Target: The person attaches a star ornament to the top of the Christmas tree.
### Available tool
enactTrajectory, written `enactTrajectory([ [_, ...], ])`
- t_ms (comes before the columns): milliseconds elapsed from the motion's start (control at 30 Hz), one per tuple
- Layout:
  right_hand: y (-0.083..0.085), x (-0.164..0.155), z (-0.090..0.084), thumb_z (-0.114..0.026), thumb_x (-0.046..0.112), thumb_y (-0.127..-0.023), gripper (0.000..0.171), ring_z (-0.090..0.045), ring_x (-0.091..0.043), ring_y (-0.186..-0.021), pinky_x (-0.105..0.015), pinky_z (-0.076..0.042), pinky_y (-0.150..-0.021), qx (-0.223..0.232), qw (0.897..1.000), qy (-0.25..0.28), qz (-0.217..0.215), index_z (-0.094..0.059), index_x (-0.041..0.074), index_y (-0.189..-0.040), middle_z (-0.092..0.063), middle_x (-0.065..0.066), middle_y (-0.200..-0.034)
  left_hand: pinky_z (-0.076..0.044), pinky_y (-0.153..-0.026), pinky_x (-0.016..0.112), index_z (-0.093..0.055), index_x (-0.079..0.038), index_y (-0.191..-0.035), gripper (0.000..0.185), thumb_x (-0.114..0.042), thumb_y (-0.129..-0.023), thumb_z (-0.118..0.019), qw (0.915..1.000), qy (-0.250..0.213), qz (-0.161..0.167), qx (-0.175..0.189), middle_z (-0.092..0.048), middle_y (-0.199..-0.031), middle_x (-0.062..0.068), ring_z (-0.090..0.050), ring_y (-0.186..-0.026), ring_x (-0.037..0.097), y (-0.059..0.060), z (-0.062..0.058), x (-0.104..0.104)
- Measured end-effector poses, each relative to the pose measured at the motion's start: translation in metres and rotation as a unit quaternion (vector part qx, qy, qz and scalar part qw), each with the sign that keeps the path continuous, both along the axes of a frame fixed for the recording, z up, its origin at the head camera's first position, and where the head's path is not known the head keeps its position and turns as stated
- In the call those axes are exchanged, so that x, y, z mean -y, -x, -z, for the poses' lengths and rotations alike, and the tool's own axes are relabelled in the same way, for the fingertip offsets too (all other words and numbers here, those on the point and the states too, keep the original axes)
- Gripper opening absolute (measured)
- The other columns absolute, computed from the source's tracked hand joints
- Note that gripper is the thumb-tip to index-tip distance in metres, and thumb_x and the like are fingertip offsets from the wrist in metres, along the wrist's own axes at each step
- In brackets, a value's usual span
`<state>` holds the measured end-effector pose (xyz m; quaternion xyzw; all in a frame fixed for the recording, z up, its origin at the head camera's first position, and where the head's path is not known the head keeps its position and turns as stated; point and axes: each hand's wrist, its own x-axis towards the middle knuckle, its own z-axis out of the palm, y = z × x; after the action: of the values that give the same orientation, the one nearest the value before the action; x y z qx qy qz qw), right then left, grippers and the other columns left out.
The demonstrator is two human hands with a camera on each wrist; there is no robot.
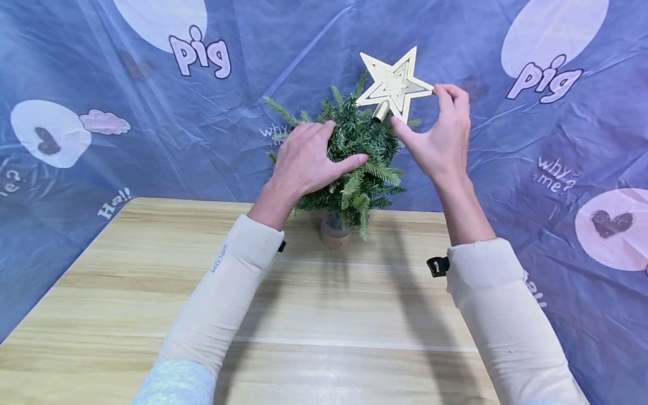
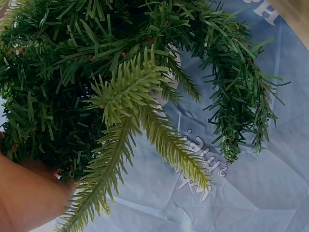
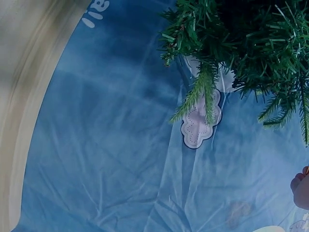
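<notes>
One gold star topper [image 1: 394, 85] is sitting at about one o'clock from the crown of one small green tree [image 1: 354, 160], its short tube foot just above the top needles — whether the foot is touching them is hard to say from the head view. The right hand [image 1: 439, 138] is pinching the star, fingertips on its three o'clock point and thumb near the tube at its six o'clock. The left hand [image 1: 306, 160] is lying over the tree's nine o'clock side, fingers bent into the branches and thumb stretched across the front — it is gripping the foliage. In the left wrist view the branches [image 2: 120, 96] are filling most of the frame, with paler green tips hanging toward six o'clock. The tree is standing in one small round base [image 1: 334, 230] on the wooden table [image 1: 324, 326], near the table's twelve o'clock edge. One blue printed cloth [image 1: 101, 67] is hanging behind, showing two "pig" words.
</notes>
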<state>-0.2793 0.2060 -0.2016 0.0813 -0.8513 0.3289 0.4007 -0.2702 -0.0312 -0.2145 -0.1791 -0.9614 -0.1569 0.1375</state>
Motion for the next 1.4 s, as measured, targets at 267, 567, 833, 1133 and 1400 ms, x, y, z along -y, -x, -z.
enactTrajectory([
  [267,0.002,0.002,0.0,-0.083,0.043,-0.077,0.081,-0.047,-0.021,-0.128,-0.024,-0.034,-0.109,0.007,1.0,0.01,0.022,-0.056,0.004,-0.143,-0.049,-0.01,-0.14,-0.032,-0.115,0.035,-0.035,-0.012,-0.159,0.11,-0.09,-0.081,-0.042,1.0,-0.001,-0.001,-0.003,-0.049,-0.151,0.006,-0.042,-0.138,0.024,0.0,0.001,0.0],
  [567,0.003,0.004,-0.003,-0.082,0.045,-0.079,0.08,-0.046,-0.022,-0.128,-0.025,-0.035,-0.108,-0.003,0.999,0.004,0.034,-0.056,0.004,-0.143,-0.049,-0.01,-0.14,-0.03,-0.117,0.035,-0.037,-0.012,-0.158,0.109,-0.09,-0.081,-0.042,1.0,0.002,-0.001,-0.008,-0.05,-0.151,0.005,-0.041,-0.14,0.024,0.0,0.004,-0.001],
  [833,0.008,0.01,-0.007,-0.081,0.045,-0.079,0.079,-0.045,-0.021,-0.126,-0.025,-0.035,-0.107,-0.004,0.999,-0.002,0.038,-0.056,0.004,-0.142,-0.048,-0.009,-0.14,-0.032,-0.115,0.034,-0.038,-0.012,-0.157,0.109,-0.09,-0.082,-0.042,0.9998,0.003,-0.002,-0.017,-0.052,-0.148,0.005,-0.044,-0.136,0.024,0.0,0.005,0.001],
  [1133,0.012,0.017,-0.012,-0.079,0.047,-0.08,0.08,-0.042,-0.019,-0.129,-0.025,-0.036,-0.107,0.014,0.999,-0.006,0.046,-0.055,0.004,-0.143,-0.046,-0.008,-0.142,-0.031,-0.116,0.035,-0.04,-0.012,-0.156,0.108,-0.09,-0.081,-0.043,0.9999,0.0,-0.004,-0.016,-0.053,-0.147,0.005,-0.042,-0.138,0.025,0.0,0.005,0.001],
  [1400,0.014,0.022,-0.015,-0.079,0.048,-0.08,0.08,-0.042,-0.018,-0.129,-0.023,-0.036,-0.107,0.019,0.999,-0.002,0.05,-0.055,0.005,-0.144,-0.046,-0.007,-0.142,-0.031,-0.116,0.035,-0.04,-0.013,-0.156,0.108,-0.09,-0.081,-0.043,0.9998,-0.002,-0.003,-0.017,-0.053,-0.148,0.004,-0.042,-0.139,0.025,0.0,0.005,0.0],
])
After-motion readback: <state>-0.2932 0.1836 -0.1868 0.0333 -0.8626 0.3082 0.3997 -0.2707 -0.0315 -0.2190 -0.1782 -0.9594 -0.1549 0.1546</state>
